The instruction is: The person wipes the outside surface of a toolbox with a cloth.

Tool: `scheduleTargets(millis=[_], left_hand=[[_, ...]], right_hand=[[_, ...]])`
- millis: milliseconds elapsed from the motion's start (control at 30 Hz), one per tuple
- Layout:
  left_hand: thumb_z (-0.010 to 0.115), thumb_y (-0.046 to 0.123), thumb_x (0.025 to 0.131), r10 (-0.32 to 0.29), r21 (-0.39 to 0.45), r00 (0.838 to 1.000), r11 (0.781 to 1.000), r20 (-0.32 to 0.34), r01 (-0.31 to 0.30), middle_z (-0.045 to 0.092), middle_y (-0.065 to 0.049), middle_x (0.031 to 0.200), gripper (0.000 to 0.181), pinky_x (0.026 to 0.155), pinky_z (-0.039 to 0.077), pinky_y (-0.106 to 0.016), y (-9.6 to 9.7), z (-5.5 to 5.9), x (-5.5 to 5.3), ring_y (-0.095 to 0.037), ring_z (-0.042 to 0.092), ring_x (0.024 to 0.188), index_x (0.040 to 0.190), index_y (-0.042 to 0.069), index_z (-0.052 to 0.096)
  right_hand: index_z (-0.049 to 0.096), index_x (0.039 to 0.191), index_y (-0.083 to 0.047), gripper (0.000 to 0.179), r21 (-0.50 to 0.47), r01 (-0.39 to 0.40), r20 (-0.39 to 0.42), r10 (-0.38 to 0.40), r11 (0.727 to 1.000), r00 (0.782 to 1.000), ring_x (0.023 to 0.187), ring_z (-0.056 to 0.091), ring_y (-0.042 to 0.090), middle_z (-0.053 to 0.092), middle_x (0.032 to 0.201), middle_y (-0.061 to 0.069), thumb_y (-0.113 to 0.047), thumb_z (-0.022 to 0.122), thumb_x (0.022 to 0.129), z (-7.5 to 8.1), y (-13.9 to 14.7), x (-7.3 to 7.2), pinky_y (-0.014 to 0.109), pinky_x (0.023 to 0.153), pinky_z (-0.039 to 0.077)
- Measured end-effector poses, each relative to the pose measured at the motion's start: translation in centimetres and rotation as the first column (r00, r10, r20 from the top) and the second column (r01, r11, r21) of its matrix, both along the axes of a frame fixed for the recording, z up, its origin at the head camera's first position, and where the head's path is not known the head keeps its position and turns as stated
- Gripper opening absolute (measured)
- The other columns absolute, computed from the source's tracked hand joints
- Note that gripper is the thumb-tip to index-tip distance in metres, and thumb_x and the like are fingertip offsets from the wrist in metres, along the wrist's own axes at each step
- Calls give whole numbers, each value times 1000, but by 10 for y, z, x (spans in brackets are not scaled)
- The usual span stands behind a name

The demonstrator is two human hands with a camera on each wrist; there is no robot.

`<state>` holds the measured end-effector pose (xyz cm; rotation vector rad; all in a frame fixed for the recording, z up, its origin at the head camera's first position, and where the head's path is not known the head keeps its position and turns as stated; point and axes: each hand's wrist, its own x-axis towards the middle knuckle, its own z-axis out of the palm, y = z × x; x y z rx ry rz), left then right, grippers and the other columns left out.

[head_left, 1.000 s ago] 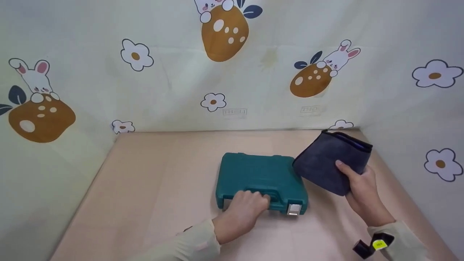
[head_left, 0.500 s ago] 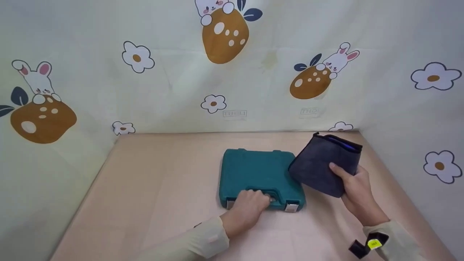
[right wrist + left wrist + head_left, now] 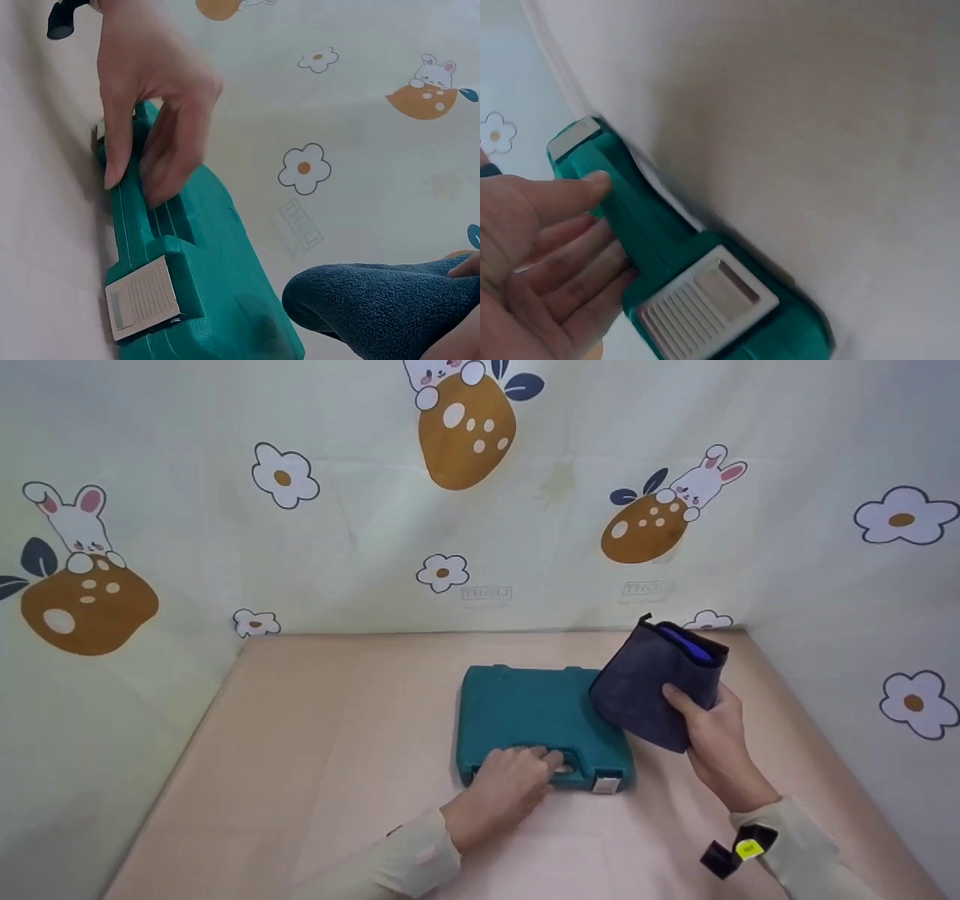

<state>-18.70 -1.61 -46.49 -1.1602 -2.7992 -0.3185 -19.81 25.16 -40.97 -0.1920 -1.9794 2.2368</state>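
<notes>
A teal plastic tool case (image 3: 525, 709) with metal latches lies on the table, its handle side toward me. My left hand (image 3: 506, 784) is at its handle (image 3: 641, 214), thumb on the front and fingers passing behind, as the left wrist view shows. The right wrist view shows the same hand (image 3: 161, 112) over the handle. To the right, my right hand (image 3: 716, 735) grips a folded dark blue-grey cloth (image 3: 652, 690) with black edging and a brighter blue inside. The thumb presses on its near face, and the cloth overlaps the case's right side in the head view.
The pinkish-beige table (image 3: 337, 720) runs back to a pale wall covering (image 3: 360, 540) printed with rabbits, brown fruit and flowers. Side walls rise along the left and right edges. A black strap piece with a yellow label (image 3: 748, 849) sits at my right sleeve.
The case has settled flatter and shifted slightly away from me. My left fingers have loosened somewhat at the handle. My right hand has carried the cloth left and a little upward.
</notes>
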Motion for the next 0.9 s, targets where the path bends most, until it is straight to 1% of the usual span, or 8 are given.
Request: scheduleTargets(millis=[167,267,367,433,533,667,767,900], left_hand=[[78,41,91,87,195,995,976,42,-93,62,-5,131,60,94,52,-39,-33,10,-2,-21,59,115,139,10,57],[82,50,84,200,196,966,953,165,-231,42,-14,154,95,108,39,-50,-57,11,-7,-32,42,138,155,6,36],[83,57,78,286,136,905,930,314,-341,20,-21,164,121,112,30,-56,-76,6,-12,-41,24,147,161,2,15],[80,61,79,302,114,871,922,388,-371,13,-23,165,126,113,27,-56,-82,0,-14,-43,17,149,161,-1,8],[74,65,83,291,106,845,921,449,-374,7,-23,166,125,115,24,-54,-83,-7,-14,-42,11,150,161,-3,3],[69,66,87,282,118,846,921,453,-370,4,-26,165,122,115,23,-54,-78,-14,-14,-41,9,150,160,-4,2],[69,64,88,293,123,850,917,438,-379,3,-27,165,120,115,23,-53,-76,-18,-14,-42,9,150,160,-5,0],[70,60,90,273,156,869,919,412,-362,1,-31,163,119,115,25,-52,-77,-21,-13,-43,11,149,157,-9,-1]], right_hand=[[56,136,5,41,279,133,-209,-75,951,975,117,57,23,60,131,15,0,68,96,-3,-14,-14,36,101,45],[64,126,6,32,418,243,-429,-45,875,902,111,61,23,67,121,16,9,66,93,-5,-26,-25,31,96,46],[67,122,4,32,478,275,-570,57,835,820,107,64,24,70,117,14,14,65,92,-4,-43,-34,28,94,48],[68,119,4,31,499,264,-600,110,825,792,104,65,24,71,114,14,15,64,91,-1,-57,-40,32,91,50],[68,120,2,32,528,219,-593,171,820,787,102,67,24,71,114,13,15,62,91,4,-77,-50,41,89,52],[66,128,0,41,598,202,-574,239,776,783,107,66,24,70,121,12,14,61,89,5,-103,-63,46,92,51],[61,136,0,52,713,249,-575,343,656,743,118,63,26,64,132,14,15,64,86,-2,-121,-71,46,98,49],[50,147,0,66,910,211,-390,569,356,724,131,52,33,48,150,19,13,69,85,-23,-139,-75,45,101,47]])
